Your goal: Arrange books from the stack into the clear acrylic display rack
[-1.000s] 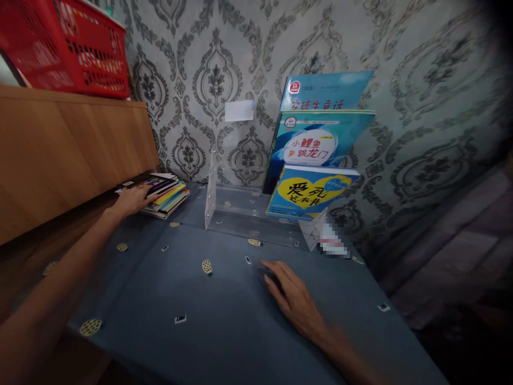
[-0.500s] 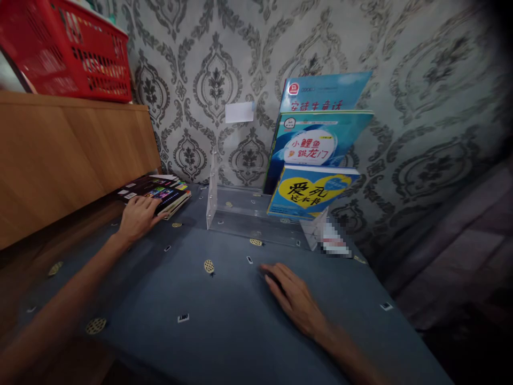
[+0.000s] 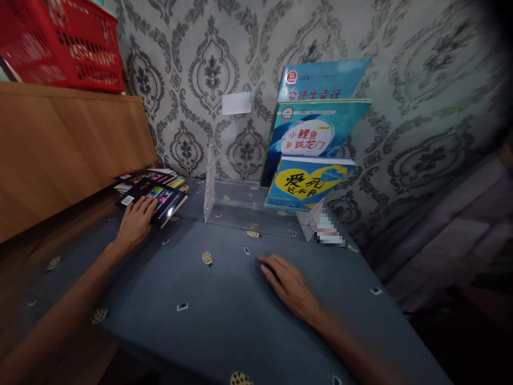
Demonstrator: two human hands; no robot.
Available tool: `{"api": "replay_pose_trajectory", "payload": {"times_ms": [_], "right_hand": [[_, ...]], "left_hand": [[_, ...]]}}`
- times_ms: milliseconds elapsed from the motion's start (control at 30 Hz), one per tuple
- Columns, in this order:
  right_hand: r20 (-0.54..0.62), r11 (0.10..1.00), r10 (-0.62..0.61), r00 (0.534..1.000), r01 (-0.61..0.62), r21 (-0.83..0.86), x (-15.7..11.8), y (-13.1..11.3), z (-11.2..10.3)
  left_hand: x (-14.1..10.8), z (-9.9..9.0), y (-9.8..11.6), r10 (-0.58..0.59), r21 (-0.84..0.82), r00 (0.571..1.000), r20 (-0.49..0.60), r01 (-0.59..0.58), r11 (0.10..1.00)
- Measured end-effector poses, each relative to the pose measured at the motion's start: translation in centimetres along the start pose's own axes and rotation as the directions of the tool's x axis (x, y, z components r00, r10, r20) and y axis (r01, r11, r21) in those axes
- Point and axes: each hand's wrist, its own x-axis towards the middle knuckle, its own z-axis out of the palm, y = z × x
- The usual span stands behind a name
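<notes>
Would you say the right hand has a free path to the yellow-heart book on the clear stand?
Probably yes. The right hand lies flat on the blue cloth, holding nothing, and only bare cloth separates it from the yellow-heart book at the front of the clear stand.

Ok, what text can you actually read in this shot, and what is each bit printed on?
"小鲤鱼跳龙门": white oval on the middle book in the clear stand.
"安徒生童话": red title on the rear book, lower half cut off by the book in front.
"爱": first big character on the front book; the rest is unclear.
Dark book under the left hand: print too small.
White wall label: blank.
</notes>
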Motion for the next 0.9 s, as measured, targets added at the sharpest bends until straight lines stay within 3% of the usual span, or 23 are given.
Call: {"api": "replay_pose_trajectory", "payload": {"times_ms": [133, 300, 600, 733, 900], "right_hand": [[0.01, 1.0, -0.009, 1.0, 0.009, 0.008, 0.0, 0.0, 0.0], [0.003, 1.0, -0.015, 1.0, 0.015, 0.003, 0.1, -0.2, -0.1], [0.021, 1.0, -0.009, 1.0, 0.01, -0.022, -0.1, -0.1, 0.1], [0.041, 1.0, -0.009, 0.999, 0.01, -0.017, 0.0, -0.2, 0.1], [0.059, 1.0, -0.008, 0.998, 0.008, -0.016, 0.1, -0.4, 0.1]], "left_hand": [[-2.8, 0.8, 1.6, 0.014, -0.029, 1.0, 0.006, -0.013, 0.999], [-5.8, 2.2, 2.3, 0.137, -0.161, 0.973, 0.187, -0.107, 0.981], [-6.9, 1.1, 3.6, 0.17, -0.195, 0.959, 0.228, -0.127, 0.973], [-7.4, -0.2, 6.1, 0.211, -0.185, 0.949, 0.233, -0.169, 0.968], [-8.4, -1.9, 10.7, 0.344, -0.253, 0.921, 0.182, -0.294, 0.922]]}}
